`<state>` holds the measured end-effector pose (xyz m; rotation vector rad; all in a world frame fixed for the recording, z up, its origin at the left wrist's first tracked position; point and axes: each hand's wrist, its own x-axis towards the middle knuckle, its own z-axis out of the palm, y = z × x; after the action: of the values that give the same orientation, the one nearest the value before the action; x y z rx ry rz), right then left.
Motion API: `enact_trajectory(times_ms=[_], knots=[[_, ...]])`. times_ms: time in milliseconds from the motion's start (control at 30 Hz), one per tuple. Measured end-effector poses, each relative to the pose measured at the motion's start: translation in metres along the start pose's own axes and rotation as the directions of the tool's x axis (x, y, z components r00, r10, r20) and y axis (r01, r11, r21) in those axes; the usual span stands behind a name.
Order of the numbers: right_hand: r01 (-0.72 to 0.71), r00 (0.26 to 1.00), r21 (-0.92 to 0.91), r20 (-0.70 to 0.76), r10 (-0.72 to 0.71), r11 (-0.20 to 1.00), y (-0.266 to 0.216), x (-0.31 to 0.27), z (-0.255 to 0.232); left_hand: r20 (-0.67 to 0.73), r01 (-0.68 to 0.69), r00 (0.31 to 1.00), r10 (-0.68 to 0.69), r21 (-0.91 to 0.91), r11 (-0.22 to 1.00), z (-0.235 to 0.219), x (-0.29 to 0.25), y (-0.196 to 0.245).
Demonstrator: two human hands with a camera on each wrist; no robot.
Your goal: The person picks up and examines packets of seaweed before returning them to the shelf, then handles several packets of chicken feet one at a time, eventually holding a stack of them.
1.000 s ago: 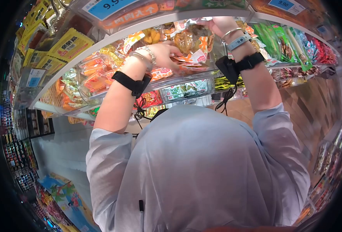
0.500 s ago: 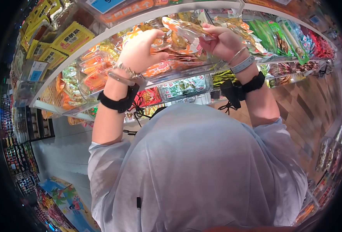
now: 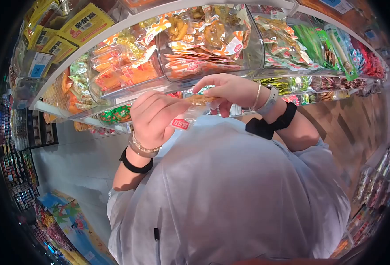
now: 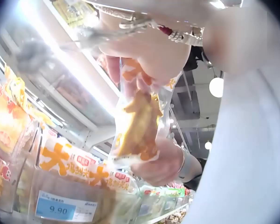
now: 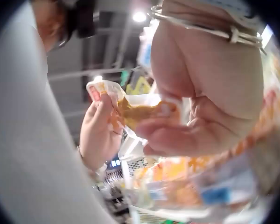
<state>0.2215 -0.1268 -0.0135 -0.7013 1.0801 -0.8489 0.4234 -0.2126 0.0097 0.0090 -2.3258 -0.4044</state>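
A clear plastic snack packet (image 3: 199, 100) with a yellow-brown piece of food inside is held between both hands, in front of the shelf edge and close to the chest. My left hand (image 3: 153, 117) grips the end with a red-and-white label, fingers curled over it. At the other end my right hand (image 3: 234, 90) pinches the packet between thumb and fingers. The left wrist view shows the packet (image 4: 140, 123) with orange printing near its top. In the right wrist view, the left hand (image 5: 99, 133) holds the far end.
Behind the hands, a clear bin (image 3: 212, 73) holds similar packets. Orange packets (image 3: 126, 75) lie left of it, green packets (image 3: 307, 42) to the right. Yellow packets (image 3: 86, 24) hang at upper left. A blue price tag (image 4: 59, 206) reads 9.90. A lower shelf holds more snacks.
Both hands were among the bin's packets. The right hand lifted one packet out; both hands have since drawn back toward the body, and the left hand now grips the packet too.
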Motion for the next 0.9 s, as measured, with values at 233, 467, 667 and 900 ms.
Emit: enact_trajectory(times_ms=[233, 467, 667, 900], knots=[[-0.122, 0.928, -0.892, 0.052, -0.368, -0.435, -0.054, 0.035, -0.079, 0.033, 0.295, 0.955, -0.296, 0.025, 0.955, -0.018, -0.026, 0.003], [-0.197, 0.966, -0.896, -0.248, 0.079, -0.397, -0.071, 0.072, -0.091, 0.004, 0.421, 0.907, -0.421, -0.016, 0.907, -0.017, -0.046, -0.001], [-0.119, 0.993, -0.923, -0.118, -0.025, -0.367, -0.074, 0.073, -0.097, 0.057, 0.465, 0.883, -0.466, 0.026, 0.885, -0.023, -0.049, -0.008], [-0.101, 0.995, -0.995, -0.101, 0.003, 0.006, -0.088, 0.057, -0.113, 0.158, 0.425, 0.896, -0.416, -0.030, 0.905, -0.015, -0.027, -0.013]])
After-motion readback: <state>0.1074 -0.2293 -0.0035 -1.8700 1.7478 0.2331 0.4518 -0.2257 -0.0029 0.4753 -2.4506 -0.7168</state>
